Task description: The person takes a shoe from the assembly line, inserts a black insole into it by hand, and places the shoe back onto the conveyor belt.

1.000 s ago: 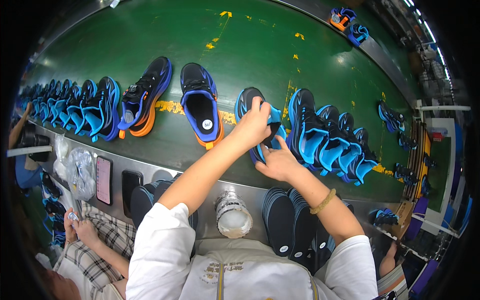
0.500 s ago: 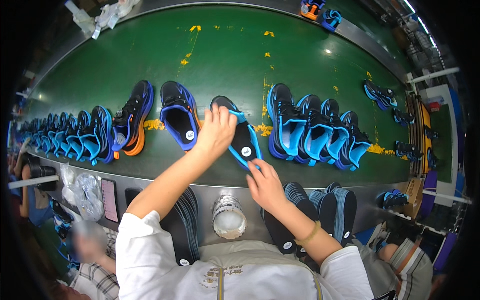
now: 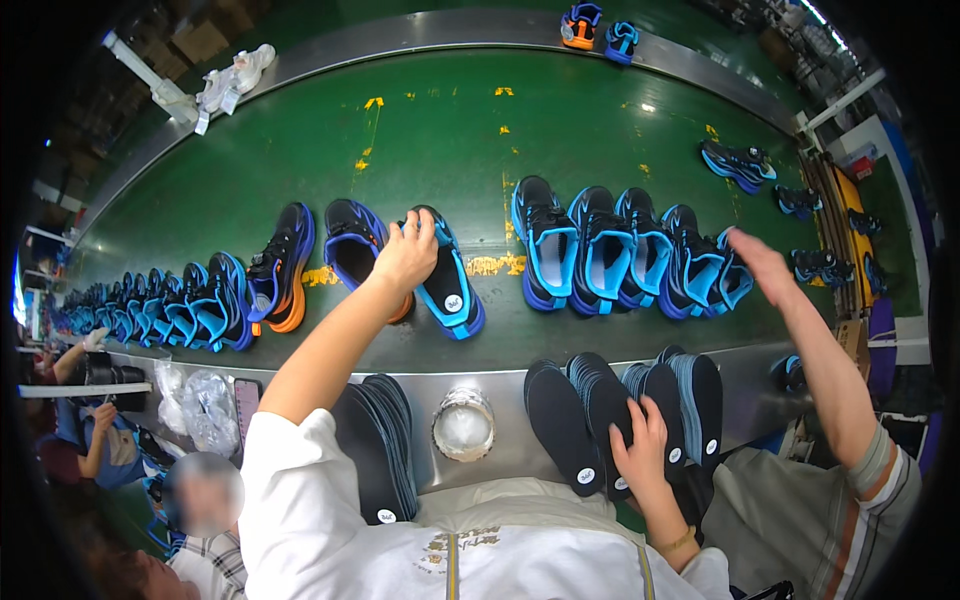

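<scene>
While a long row of black-and-blue shoes [image 3: 205,308] stretches off along the far left of the green bench [image 3: 440,130], clear plastic bags [image 3: 210,412] sit crumpled on the metal ledge [image 3: 440,372] just below, with a phone [image 3: 247,402] right beside them. Moving right, here's a black shoe with an orange sole [image 3: 289,265], tilted, toe up and away; next to it stands its blue-lined neighbour [image 3: 351,252]. Below them, a stack of dark insoles [image 3: 372,445] leans over the ledge. And now the action: the left hand [image 3: 410,248] holds the light-blue-lined shoe [image 3: 447,283], fingers bent over its tongue, heel pointing back toward the person, a round white label showing inside! Underneath sits a round, pale container [image 3: 465,430]. On we go to more insoles, several stacks fanned side by side, and the right hand [image 3: 642,442] is there, thumb and fingers spread wide over the second stack [image 3: 597,395]. Above, five blue-lined shoes [image 3: 645,245] line up close together, and at the last one a co-worker's hand [image 3: 762,265] comes in from the right; contact is hard to tell.
</scene>
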Tool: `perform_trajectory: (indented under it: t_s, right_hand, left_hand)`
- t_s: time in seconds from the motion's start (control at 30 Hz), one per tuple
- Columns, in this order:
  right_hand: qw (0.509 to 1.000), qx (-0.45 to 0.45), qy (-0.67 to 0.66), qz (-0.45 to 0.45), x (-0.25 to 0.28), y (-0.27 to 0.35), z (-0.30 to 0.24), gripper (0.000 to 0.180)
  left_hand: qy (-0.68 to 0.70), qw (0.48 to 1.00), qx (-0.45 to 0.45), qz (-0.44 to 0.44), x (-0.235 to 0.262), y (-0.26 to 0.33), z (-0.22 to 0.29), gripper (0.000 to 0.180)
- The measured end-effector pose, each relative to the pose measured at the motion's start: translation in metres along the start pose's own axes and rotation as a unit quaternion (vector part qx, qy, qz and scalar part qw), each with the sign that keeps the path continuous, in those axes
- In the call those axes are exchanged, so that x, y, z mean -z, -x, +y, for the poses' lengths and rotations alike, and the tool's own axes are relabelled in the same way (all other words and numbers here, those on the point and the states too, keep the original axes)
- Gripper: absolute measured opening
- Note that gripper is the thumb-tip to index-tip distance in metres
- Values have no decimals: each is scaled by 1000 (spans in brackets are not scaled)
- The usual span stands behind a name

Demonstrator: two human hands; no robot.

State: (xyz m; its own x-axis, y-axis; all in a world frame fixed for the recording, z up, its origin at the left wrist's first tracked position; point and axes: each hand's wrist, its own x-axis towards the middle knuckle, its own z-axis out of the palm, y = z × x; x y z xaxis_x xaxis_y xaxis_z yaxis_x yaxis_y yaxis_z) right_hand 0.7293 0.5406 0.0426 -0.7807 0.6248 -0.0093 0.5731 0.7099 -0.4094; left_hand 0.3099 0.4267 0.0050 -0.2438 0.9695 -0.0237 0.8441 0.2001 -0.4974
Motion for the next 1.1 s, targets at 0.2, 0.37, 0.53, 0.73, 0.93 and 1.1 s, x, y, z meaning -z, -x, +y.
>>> perform_trajectory:
  t_s: [0.2, 0.37, 0.53, 0.73, 0.93, 1.1]
  right_hand:
    - [988, -127, -55, -72, 11, 61, -5, 62]
    - [980, -179, -61, -65, 2, 80, -1, 69]
    - [975, -195, -90, -60, 4, 74, 4, 63]
    - [991, -120, -46, -30, 25, 66, 12, 47]
    - [991, 14, -92, 95, 65, -39, 10, 21]
    - [950, 18, -264, -164, 86, -135, -38, 17]
  left_hand:
    - [222, 973, -9, -61, 19, 0, -26, 21]
    - [596, 758, 251, 84, 60, -15, -75, 9]
    - [844, 422, 282, 172, 69, -51, -36, 4]
    - [496, 852, 54, 160, 63, -96, 69, 52]
    - [481, 865, 115, 82, 51, -109, 68, 32]
    - [493, 861, 122, 31, 57, -83, 64, 32]
